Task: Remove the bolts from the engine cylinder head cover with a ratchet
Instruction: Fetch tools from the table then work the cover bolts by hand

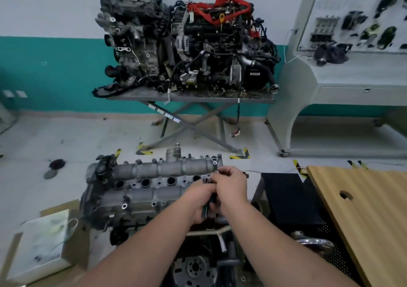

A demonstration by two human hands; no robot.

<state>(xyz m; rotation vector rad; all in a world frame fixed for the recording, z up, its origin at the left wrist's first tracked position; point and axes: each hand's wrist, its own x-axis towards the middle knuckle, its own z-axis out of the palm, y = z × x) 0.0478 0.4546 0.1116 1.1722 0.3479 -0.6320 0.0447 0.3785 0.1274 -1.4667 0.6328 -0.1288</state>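
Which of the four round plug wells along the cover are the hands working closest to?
The well farthest right in the row, just left of the right hand; the other three lie farther left.

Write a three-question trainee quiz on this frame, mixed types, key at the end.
1. True or false: both hands are over the right end of the cylinder head cover.
2. What does the left hand hold? A) a bundle of dark bolts B) a rag C) nothing
3. What lies to the person's right of the engine?

Key
1. True; the right hand is there too, pinching something small that cannot be made out.
2. A
3. A wooden board with a round hole.
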